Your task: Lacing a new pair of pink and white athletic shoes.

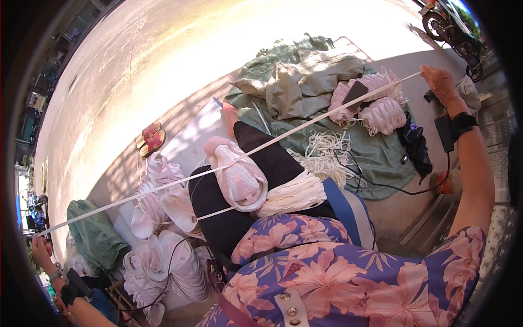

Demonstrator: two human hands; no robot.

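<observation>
A long white shoelace [305, 126] is stretched taut across the view between my two hands. My right hand [438, 84], raised at the far right, is closed on one end of it. Out at the left edge my left hand [41, 254] is closed on the other end. Beneath the lace, a pale pink and white shoe upper [239, 182] rests on my lap; the lace crosses over it, and another strand [217, 212] runs from its side. A bundle of white laces [294, 195] lies across my thigh beside the upper.
Stacked pale shoe uppers [163, 267] stand at my left, near a green sack [95, 231]. On a green cloth [376, 182] lie loose laces [327, 155], bundled uppers [384, 114] and a dark phone [355, 94]. Red sandals [152, 140] sit on the ground; a black cable [403, 191] trails at right.
</observation>
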